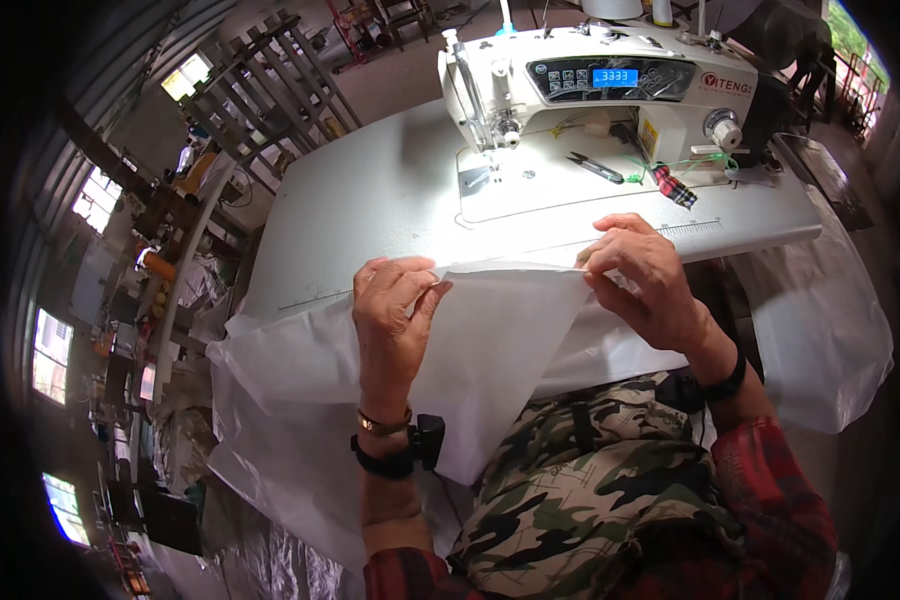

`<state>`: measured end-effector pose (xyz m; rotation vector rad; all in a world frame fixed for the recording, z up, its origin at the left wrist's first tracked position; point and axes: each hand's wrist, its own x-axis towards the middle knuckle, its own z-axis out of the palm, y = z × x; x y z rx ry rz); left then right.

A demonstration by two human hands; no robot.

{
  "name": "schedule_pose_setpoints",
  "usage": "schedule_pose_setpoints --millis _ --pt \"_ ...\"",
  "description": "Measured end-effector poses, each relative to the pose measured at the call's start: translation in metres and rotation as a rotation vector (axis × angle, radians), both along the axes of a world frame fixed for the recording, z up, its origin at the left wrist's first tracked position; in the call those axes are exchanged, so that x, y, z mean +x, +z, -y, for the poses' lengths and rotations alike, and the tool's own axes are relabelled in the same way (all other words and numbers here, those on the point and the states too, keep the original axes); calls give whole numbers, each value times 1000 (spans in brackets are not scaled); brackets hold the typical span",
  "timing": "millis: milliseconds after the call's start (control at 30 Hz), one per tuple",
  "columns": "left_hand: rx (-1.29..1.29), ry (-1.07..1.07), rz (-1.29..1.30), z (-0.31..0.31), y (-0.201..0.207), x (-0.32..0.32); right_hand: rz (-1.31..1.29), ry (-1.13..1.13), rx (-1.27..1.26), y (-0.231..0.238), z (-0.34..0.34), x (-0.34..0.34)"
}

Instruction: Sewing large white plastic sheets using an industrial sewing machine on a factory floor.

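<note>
Left fingers [408,275]: pinched upper edge of white sheet [500,345] | Right fingers [620,252]: pinched same edge farther right | Sheet: edge ran between both grips, near worktop [340,215] front, remainder hung below | Sewing machine [570,85]: stood beyond.

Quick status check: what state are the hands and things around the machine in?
Left hand: fingers pinching white sheet
Right hand: fingers pinching white sheet
White sheet: edge stretched between hands
Sewing machine: powered, needle height unclear
Display: lit blue
Snips: lying unheld
Plaid scrap: lying unheld
</note>
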<state>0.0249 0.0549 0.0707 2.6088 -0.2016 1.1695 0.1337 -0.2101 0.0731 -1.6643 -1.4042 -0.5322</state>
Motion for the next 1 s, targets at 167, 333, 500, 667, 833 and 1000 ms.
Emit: schedule_pose_setpoints --millis 167,333,500,667,833,1000 --pt "-674 -414 -268 -20 13 -17 -320 -44 59 -1 5 -11" --pt "-997 -367 -480 -16 40 -26 -582 70 107 3 -7 -19" --pt "-204 -230 -371 -2 67 -22 -295 91 129 17 -17 -24" --pt "231 -275 -82 51 66 -6 -255 145 58 29 -29 -34" --pt "30 -377 -169 47 60 0 -133 116 32 27 -35 -27" --pt "-45 -324 -183 24 57 10 47 -143 283 25 -42 -35"
